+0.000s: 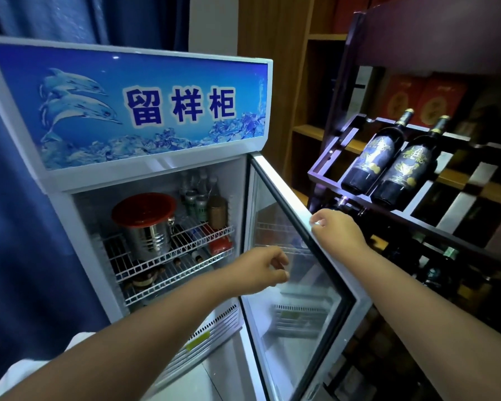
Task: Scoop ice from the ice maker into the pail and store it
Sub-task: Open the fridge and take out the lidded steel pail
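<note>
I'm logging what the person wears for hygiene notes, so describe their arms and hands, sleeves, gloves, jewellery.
Both forearms are bare, with no sleeves in view. The left hand and right hand wear no gloves, and no watch, bracelet or ring shows. A bit of white cloth sits at the lower left edge, possibly clothing.

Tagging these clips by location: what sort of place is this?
Probably a restaurant or bar storeroom: a glass-door display fridge holding a lidded steel pail, a dark rack with wine bottles, and wooden shelves with red gift boxes.
</note>
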Demonstrator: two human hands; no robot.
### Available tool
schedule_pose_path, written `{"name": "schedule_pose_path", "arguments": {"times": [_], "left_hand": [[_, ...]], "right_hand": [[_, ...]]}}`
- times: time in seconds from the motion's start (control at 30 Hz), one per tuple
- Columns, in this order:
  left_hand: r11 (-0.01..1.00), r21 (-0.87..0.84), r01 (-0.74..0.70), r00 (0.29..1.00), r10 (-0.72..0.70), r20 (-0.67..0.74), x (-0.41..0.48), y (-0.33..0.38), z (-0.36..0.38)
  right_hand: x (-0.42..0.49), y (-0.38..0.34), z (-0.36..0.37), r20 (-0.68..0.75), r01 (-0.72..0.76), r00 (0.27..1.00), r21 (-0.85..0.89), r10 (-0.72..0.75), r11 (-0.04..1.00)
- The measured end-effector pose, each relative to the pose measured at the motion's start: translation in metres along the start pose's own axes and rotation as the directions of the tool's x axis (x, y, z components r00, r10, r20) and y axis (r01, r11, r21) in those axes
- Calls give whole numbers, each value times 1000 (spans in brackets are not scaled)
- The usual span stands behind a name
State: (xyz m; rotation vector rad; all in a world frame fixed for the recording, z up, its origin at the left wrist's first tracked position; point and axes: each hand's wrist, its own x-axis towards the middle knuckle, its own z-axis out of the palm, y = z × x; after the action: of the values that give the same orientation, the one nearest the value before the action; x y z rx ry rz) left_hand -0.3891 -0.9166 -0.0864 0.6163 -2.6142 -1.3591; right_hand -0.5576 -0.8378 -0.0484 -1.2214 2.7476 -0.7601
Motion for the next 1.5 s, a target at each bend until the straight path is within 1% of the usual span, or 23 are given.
{"name": "schedule_pose_path", "arguments": {"times": [0.03, 0.1, 0.17, 0.23, 0.3, 0.4, 0.53, 0.6, 0.7, 0.77, 0.8, 0.83, 0.9, 0.93, 0.97, 1.03, 1.13, 1.23, 1.3, 1.4, 1.5], "left_hand": [[1000, -15, 21, 1000, -21, -19, 0, -10, -7], [998, -46, 53, 996, -56, -65, 2, -31, -20], [994, -71, 79, 987, -88, -133, 5, -56, -38], [987, -99, 126, 968, -145, -206, 10, -87, -56], [973, -142, 182, 934, -216, -284, 14, -120, -77], [943, -174, 285, 847, -332, -415, 22, -174, -115], [905, -264, 334, 739, -425, -523, 25, -234, -162], [891, -306, 337, 670, -455, -587, 27, -260, -182], [882, -409, 235, 530, -469, -707, 34, -292, -203], [830, -535, 157, 443, -543, -713, 42, -308, -211], [796, -595, 115, 410, -584, -701, 47, -316, -214], [757, -647, 89, 368, -629, -685, 53, -325, -217], [669, -738, 87, 280, -727, -627, 64, -343, -225], [618, -783, 78, 260, -770, -582, 68, -349, -228], [577, -816, 35, 271, -791, -548, 70, -356, -231], [528, -845, -84, 320, -789, -524, 74, -369, -233], [530, -829, -179, 354, -751, -557, 80, -385, -235], [509, -835, -210, 364, -752, -550, 85, -391, -237], [463, -855, -232, 370, -771, -518, 88, -395, -236], [449, -866, -220, 385, -776, -500, 88, -402, -236], [426, -879, -216, 427, -768, -477, 89, -401, -234]], "right_hand": [[4, -8, 4, -29, 22, 999, -60, -24, 998], [8, -27, 15, -104, 106, 987, -158, -124, 982], [15, -52, 34, -131, 215, 963, -148, -234, 965], [25, -78, 58, -92, 275, 955, -86, -283, 958], [38, -101, 86, -7, 269, 963, -25, -269, 963], [63, -132, 136, 138, 219, 964, 61, -225, 974], [97, -159, 194, 221, 153, 957, 164, -187, 975], [113, -171, 222, 276, 123, 945, 196, -175, 973], [135, -190, 268, 322, 84, 929, 293, -181, 952], [146, -204, 297, 335, 37, 926, 377, -174, 925], [151, -211, 312, 349, -13, 925, 424, -150, 905], [157, -217, 326, 373, -83, 920, 478, -117, 874], [167, -226, 353, 450, -263, 892, 567, -26, 781], [172, -231, 363, 490, -352, 871, 601, 17, 718], [176, -234, 372, 517, -415, 855, 632, 43, 654], [186, -241, 387, 539, -461, 841, 670, 46, 581], [199, -252, 403, 570, -507, 820, 695, 38, 510], [206, -256, 415, 590, -547, 807, 729, 28, 412], [208, -257, 420, 594, -546, 804, 746, -11, 382], [208, -257, 424, 603, -556, 797, 754, -33, 349], [207, -252, 423, 647, -613, 762, 733, -27, 295]]}}
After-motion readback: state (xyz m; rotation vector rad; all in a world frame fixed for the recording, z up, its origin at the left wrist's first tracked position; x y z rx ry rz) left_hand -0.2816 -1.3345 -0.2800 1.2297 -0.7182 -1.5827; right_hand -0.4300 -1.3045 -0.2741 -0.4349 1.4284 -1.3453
